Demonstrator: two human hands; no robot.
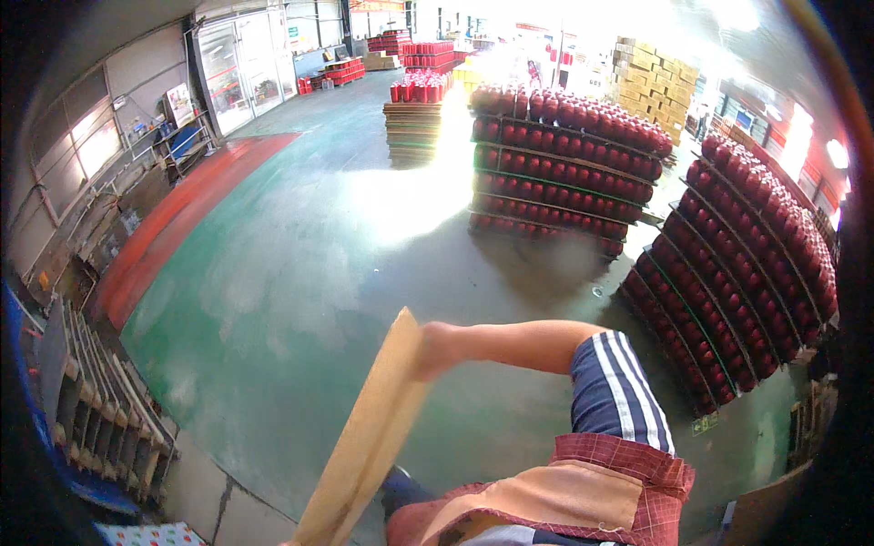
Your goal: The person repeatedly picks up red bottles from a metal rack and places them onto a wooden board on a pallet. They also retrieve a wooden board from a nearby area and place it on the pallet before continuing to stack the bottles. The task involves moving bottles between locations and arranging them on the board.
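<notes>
My right hand (437, 350) grips the edge of a long, flat tan board (364, 432), near its upper end. The board looks like cardboard, with a lengthwise line down its face. It slants from the middle of the view down to the lower edge, where its near end runs out of the picture. My bent right arm reaches across from the right, in a dark blue sleeve with white stripes. A red checked apron (660, 473) with a tan patch covers my body. My left hand cannot be made out.
Tall tiers of dark red cylinders (564, 168) stand ahead, with another leaning-looking stack (737, 273) at right. Wooden pallets (114, 400) stand at left near a red floor strip (182, 209). Farther off are stacked boards (410, 136) and cartons (651, 86). Green floor (273, 300) lies between.
</notes>
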